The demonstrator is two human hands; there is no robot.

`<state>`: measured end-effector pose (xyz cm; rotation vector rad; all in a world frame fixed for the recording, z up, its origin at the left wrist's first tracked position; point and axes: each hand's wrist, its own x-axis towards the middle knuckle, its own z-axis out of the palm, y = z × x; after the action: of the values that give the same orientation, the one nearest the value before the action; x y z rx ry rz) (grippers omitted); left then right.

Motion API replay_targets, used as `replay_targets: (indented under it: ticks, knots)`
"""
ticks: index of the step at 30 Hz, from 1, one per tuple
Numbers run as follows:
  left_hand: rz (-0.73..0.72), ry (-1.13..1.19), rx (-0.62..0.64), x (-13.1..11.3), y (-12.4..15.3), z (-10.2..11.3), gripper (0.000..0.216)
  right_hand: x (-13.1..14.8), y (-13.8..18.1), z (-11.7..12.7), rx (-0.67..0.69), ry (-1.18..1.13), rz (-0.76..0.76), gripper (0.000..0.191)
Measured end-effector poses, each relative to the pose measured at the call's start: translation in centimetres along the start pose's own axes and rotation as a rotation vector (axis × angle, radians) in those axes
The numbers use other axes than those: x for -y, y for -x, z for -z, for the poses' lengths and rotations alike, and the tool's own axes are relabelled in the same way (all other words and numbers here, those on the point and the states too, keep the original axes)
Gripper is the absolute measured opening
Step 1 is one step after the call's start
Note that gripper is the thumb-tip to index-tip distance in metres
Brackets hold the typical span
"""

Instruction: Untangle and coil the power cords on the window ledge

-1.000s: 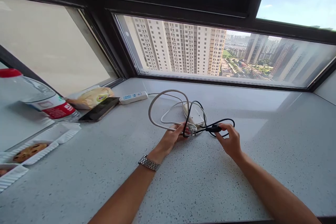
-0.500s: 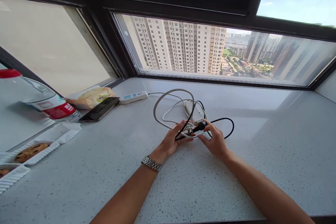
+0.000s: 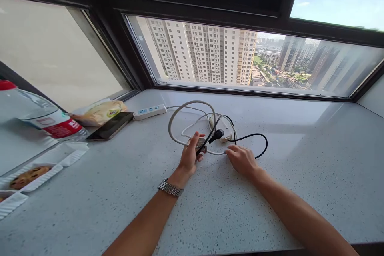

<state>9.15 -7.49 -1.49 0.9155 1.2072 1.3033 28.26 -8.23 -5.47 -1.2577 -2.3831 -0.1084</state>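
My left hand (image 3: 187, 159) is closed around a pale plug (image 3: 203, 142) with metal prongs, and a black cable (image 3: 206, 141) passes through the same grip. To the right, the fingers of my right hand (image 3: 242, 160) pinch a white cable (image 3: 216, 153) just above the counter. Between the hands a black cable connector (image 3: 216, 135) points up and to the right. Behind it lies a white block-shaped device (image 3: 225, 131), partly covered by crossing cables. A thick grey-white cable (image 3: 169, 122) arches up in a big loop from my left hand.
A small white power strip (image 3: 150, 112) lies on the speckled counter (image 3: 126, 192), left of the cables. Further left are a phone (image 3: 111, 126), a yellow packet (image 3: 100, 114), a large bottle (image 3: 57, 122) and a cookie tray (image 3: 67, 164). Windows (image 3: 204, 56) border the back.
My right hand has let go of the black connector and now pinches the white cable. The left hand has shifted slightly left with the plug, and the hands are further apart.
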Motion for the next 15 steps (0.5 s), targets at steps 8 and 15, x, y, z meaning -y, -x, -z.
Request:
replay_targets:
  ticks: [8, 15]
  knots:
    - [-0.022, -0.151, -0.063, -0.2, -0.8, 1.3, 0.067, -1.9, 0.8, 1.8, -0.053, -0.117, 0.158, 0.02]
    - [-0.283, -0.602, -0.293, -0.2, -2.5, 3.9, 0.055, -6.6, 1.9, 3.0, -0.368, -0.148, -0.167, 0.015]
